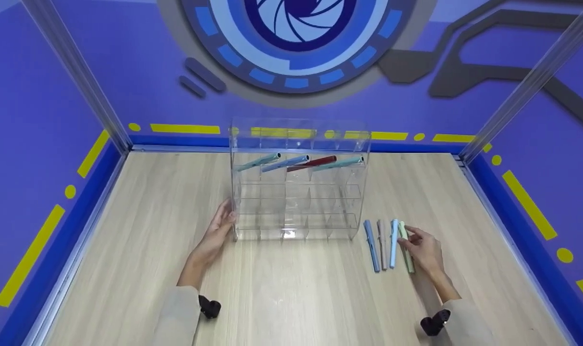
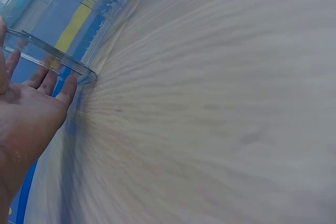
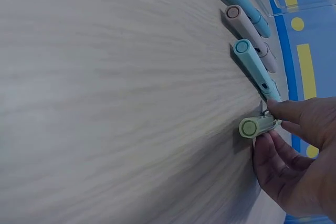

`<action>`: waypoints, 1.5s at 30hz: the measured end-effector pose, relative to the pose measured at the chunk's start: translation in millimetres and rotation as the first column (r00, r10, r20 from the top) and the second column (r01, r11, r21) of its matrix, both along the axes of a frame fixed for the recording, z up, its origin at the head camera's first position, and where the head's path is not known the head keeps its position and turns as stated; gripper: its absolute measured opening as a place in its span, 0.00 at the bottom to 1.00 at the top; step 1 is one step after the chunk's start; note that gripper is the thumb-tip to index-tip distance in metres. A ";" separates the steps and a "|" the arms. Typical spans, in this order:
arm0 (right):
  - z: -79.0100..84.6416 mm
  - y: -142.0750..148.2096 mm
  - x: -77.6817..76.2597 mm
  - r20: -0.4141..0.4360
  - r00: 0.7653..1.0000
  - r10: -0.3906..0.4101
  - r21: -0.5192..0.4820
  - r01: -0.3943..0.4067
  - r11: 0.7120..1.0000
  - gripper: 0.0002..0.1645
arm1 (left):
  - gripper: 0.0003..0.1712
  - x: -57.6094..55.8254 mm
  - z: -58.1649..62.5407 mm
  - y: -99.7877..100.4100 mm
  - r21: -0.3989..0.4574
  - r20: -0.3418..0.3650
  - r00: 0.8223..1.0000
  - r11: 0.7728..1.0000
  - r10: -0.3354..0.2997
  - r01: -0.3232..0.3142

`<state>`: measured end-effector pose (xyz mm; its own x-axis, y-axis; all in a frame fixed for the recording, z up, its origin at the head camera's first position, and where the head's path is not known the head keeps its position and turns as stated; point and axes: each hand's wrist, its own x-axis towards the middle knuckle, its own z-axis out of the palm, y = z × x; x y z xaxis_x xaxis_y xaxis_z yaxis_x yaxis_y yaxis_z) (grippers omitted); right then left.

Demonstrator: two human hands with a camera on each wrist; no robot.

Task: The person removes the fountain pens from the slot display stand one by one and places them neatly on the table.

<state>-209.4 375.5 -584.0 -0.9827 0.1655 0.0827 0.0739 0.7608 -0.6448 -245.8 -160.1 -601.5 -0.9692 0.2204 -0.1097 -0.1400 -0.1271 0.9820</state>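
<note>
A clear plastic display rack (image 1: 298, 199) stands upright on the table. The left hand (image 1: 213, 235) touches the rack's lower left side, its fingers (image 2: 65, 90) fairly straight and partly seen through the plastic in the left wrist view. At the right, the right hand (image 1: 423, 250) pinches a light green pen (image 3: 251, 127) between thumb and fingers, with the pen low over the table. Beside it lie a light blue pen (image 1: 394, 243), a greyish-pink pen (image 1: 382, 245) and a darker blue pen (image 1: 371, 246), side by side.
Several pens lie slanted in an upper tier of the rack, among them a dark red pen (image 1: 315, 163) and a blue pen (image 1: 286, 163). The wooden table (image 1: 282, 298) is bordered by metal rails and blue patterned walls (image 1: 142, 105).
</note>
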 end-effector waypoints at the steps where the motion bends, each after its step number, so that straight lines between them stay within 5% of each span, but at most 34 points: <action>1: 0.5 0.1 0.1 0.000 1.000 0.000 0.006 0.000 1.000 0.27 | 0.40 -0.6 0.1 0.6 -0.003 0.001 1.000 1.000 0.000 0.000; 23: 6.0 3.4 -4.8 0.042 0.999 0.013 0.048 -0.015 0.999 0.29 | 0.36 -4.5 5.6 0.5 -0.005 0.010 1.000 1.000 -0.006 0.006; 30: 13.6 2.2 -6.4 -0.063 0.993 -0.100 0.031 0.102 0.994 0.25 | 0.39 -1.7 3.3 -2.7 0.003 0.011 1.000 1.000 -0.008 0.008; 37: 38.5 -15.2 -17.8 -0.162 0.986 -0.026 -0.194 -0.007 0.981 0.18 | 0.41 0.2 1.2 -4.5 -0.013 -0.001 1.000 1.000 -0.004 0.004; 45: 85.9 -57.3 -28.5 -0.129 0.991 0.042 -0.494 -0.101 0.864 0.20 | 0.40 -0.4 -1.6 -1.3 -0.023 -0.008 1.000 1.000 -0.010 0.010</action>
<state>-237.8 318.2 -498.1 -0.9829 0.1429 0.1159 -0.0620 0.3361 -0.9398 -246.2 -161.5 -603.2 -0.9678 0.2277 -0.1074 -0.1337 -0.1032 0.9856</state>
